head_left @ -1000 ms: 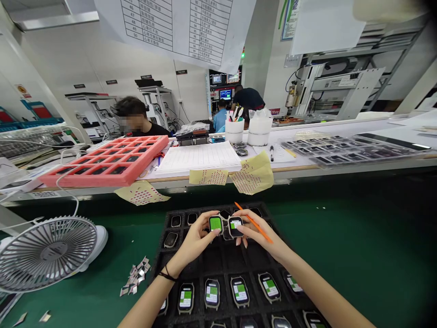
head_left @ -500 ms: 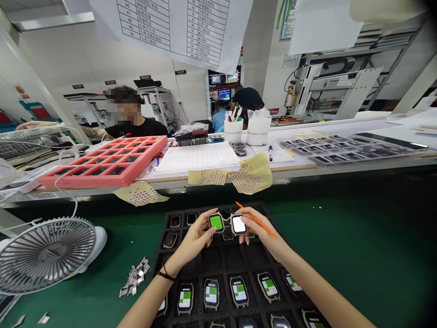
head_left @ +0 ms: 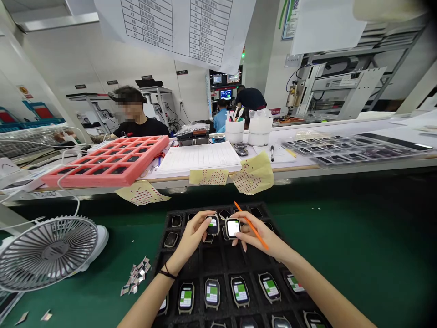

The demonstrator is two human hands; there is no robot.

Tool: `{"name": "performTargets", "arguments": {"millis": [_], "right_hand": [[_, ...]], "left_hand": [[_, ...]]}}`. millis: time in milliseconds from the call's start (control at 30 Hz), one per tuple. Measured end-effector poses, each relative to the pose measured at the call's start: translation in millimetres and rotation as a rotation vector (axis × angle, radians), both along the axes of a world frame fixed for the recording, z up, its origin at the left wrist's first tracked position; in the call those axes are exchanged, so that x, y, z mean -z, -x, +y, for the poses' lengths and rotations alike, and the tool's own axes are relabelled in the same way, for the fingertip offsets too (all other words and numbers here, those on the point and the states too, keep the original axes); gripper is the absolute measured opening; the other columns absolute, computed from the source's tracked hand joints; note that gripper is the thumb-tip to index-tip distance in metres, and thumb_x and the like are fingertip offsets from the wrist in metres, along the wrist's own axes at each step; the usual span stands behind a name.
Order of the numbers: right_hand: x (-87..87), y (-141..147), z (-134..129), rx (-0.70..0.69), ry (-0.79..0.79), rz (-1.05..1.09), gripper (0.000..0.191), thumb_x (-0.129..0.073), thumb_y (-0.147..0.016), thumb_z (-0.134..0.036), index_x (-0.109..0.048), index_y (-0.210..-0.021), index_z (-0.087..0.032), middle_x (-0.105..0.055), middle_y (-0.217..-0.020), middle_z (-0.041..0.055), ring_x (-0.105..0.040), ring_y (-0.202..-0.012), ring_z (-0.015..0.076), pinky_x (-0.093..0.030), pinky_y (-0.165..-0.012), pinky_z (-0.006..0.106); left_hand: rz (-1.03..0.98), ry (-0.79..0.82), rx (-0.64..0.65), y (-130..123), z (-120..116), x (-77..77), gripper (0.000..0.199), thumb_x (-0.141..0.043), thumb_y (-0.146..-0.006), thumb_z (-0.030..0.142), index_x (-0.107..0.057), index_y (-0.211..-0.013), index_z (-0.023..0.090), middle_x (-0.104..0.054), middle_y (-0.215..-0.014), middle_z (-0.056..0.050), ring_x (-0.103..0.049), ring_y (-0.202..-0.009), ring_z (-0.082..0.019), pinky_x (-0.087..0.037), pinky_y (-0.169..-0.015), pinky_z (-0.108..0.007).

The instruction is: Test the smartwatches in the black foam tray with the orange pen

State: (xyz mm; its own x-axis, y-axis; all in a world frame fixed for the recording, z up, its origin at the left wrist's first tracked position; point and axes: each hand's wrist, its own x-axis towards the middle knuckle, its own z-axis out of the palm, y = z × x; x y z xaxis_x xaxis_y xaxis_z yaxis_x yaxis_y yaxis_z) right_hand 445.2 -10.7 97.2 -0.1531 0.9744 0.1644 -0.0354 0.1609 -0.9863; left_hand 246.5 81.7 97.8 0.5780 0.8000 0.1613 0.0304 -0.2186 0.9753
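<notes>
A watch body (head_left: 212,225) with a green, white and dark screen is gripped by my left hand (head_left: 196,229). My right hand (head_left: 259,234) holds a second watch body (head_left: 233,228), its screen mostly white, and an orange stick (head_left: 251,224) lies slantwise across the same hand. Both hands are over the far part of a black foam tray (head_left: 208,258). Near its front, several watches with lit green and white screens, one of them a watch (head_left: 240,290) in the middle, sit in compartments; darker watches lie in the far rows.
A fan (head_left: 53,252) and small scraps (head_left: 136,275) are at left on the green surface. Behind, a shelf holds a pink foam tray (head_left: 109,161), papers (head_left: 201,156), white cups (head_left: 258,130) and clear plastic trays (head_left: 341,148). A person (head_left: 136,116) sits beyond.
The left watch's screen has gone from all green to green, white and dark. Both watches have moved slightly left, and the orange stick is steeper.
</notes>
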Motion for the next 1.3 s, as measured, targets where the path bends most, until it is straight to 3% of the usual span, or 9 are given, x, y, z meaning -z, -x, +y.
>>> {"name": "performTargets", "arguments": {"millis": [133, 267, 400, 500, 567, 700, 867, 967, 1300], "right_hand": [[1.6, -0.2, 0.7, 0.017, 0.002, 0.010, 0.037, -0.066, -0.083, -0.039, -0.047, -0.110, -0.023, -0.056, -0.098, 0.0033, -0.069, -0.070, 0.0169, -0.051, -0.050, 0.025], [1.8, 0.6, 1.5, 0.070, -0.007, 0.041, 0.030, -0.060, -0.086, -0.043, -0.050, -0.105, -0.021, -0.059, -0.088, 0.0012, -0.067, -0.060, 0.0140, -0.049, -0.047, 0.024], [2.1, 1.6, 2.0, 0.130, 0.008, 0.058, 0.027, -0.058, -0.087, -0.044, -0.053, -0.100, -0.020, -0.060, -0.076, -0.0018, -0.063, -0.050, 0.0124, -0.047, -0.044, 0.024], [2.1, 1.9, 2.4, 0.147, 0.014, 0.061, 0.028, -0.059, -0.086, -0.045, -0.053, -0.098, -0.020, -0.061, -0.074, -0.0022, -0.063, -0.048, 0.0124, -0.046, -0.042, 0.023], [1.4, 1.9, 2.4, 0.139, 0.016, 0.059, 0.029, -0.061, -0.085, -0.044, -0.053, -0.098, -0.020, -0.062, -0.076, -0.0014, -0.065, -0.051, 0.0130, -0.046, -0.042, 0.023], [-0.5, 1.8, 1.6, 0.137, 0.019, 0.048, 0.032, -0.067, -0.080, -0.041, -0.052, -0.099, -0.021, -0.061, -0.080, -0.0012, -0.065, -0.052, 0.0130, -0.047, -0.043, 0.023], [-0.7, 2.1, 1.3, 0.160, 0.034, 0.075, 0.029, -0.059, -0.085, -0.045, -0.054, -0.097, -0.020, -0.060, -0.067, -0.0029, -0.063, -0.048, 0.0143, -0.046, -0.042, 0.024], [-0.8, 2.4, 1.4, 0.173, 0.046, 0.082, 0.028, -0.057, -0.087, -0.046, -0.056, -0.094, -0.019, -0.056, -0.058, -0.0048, -0.061, -0.045, 0.0140, -0.044, -0.041, 0.024], [2.0, -3.6, 1.8, 0.065, -0.017, 0.031, 0.033, -0.064, -0.084, -0.036, -0.049, -0.110, -0.022, -0.059, -0.099, 0.0051, -0.069, -0.069, 0.0171, -0.049, -0.047, 0.024]], "left_hand": [[-0.031, 0.008, 0.034, -0.2, -0.5, 3.4, 0.038, -0.063, -0.082, 0.042, -0.061, -0.109, 0.017, -0.065, -0.100, -0.007, -0.059, -0.075, -0.014, -0.046, -0.058, -0.021], [-0.047, -0.005, 0.054, -0.9, -0.2, 6.0, 0.037, -0.067, -0.080, 0.039, -0.060, -0.109, 0.017, -0.064, -0.109, -0.009, -0.060, -0.098, -0.021, -0.049, -0.080, -0.028], [-0.029, 0.003, 0.033, -1.5, -0.4, 4.1, 0.039, -0.063, -0.081, 0.044, -0.061, -0.108, 0.017, -0.066, -0.101, -0.009, -0.061, -0.081, -0.017, -0.048, -0.062, -0.024], [-0.017, 0.016, 0.034, -1.6, -0.6, 3.0, 0.043, -0.060, -0.082, 0.049, -0.061, -0.110, 0.016, -0.066, -0.093, -0.007, -0.054, -0.061, -0.011, -0.037, -0.044, -0.019], [-0.019, 0.017, 0.036, -1.5, -0.7, 3.4, 0.041, -0.061, -0.082, 0.047, -0.061, -0.110, 0.016, -0.065, -0.094, -0.007, -0.055, -0.063, -0.011, -0.038, -0.045, -0.019], [-0.055, -0.009, 0.033, -1.4, -1.7, 3.7, 0.034, -0.066, -0.081, 0.039, -0.061, -0.106, 0.017, -0.065, -0.105, -0.008, -0.060, -0.092, -0.018, -0.049, -0.072, -0.024], [0.004, 0.003, 0.015, -1.0, -3.3, 0.3, 0.040, -0.058, -0.084, 0.048, -0.062, -0.108, 0.017, -0.062, -0.083, -0.003, -0.049, -0.055, -0.009, -0.038, -0.046, -0.019], [0.007, 0.009, -0.005, -0.5, -1.8, 1.3, 0.042, -0.055, -0.085, 0.052, -0.063, -0.107, 0.017, -0.060, -0.077, -0.001, -0.040, -0.048, -0.006, -0.032, -0.042, -0.018], [-0.014, 0.028, 0.036, -0.8, -1.7, 2.6, 0.043, -0.062, -0.082, 0.046, -0.061, -0.114, 0.017, -0.064, -0.094, -0.006, -0.043, -0.054, -0.007, -0.033, -0.043, -0.018]]}}
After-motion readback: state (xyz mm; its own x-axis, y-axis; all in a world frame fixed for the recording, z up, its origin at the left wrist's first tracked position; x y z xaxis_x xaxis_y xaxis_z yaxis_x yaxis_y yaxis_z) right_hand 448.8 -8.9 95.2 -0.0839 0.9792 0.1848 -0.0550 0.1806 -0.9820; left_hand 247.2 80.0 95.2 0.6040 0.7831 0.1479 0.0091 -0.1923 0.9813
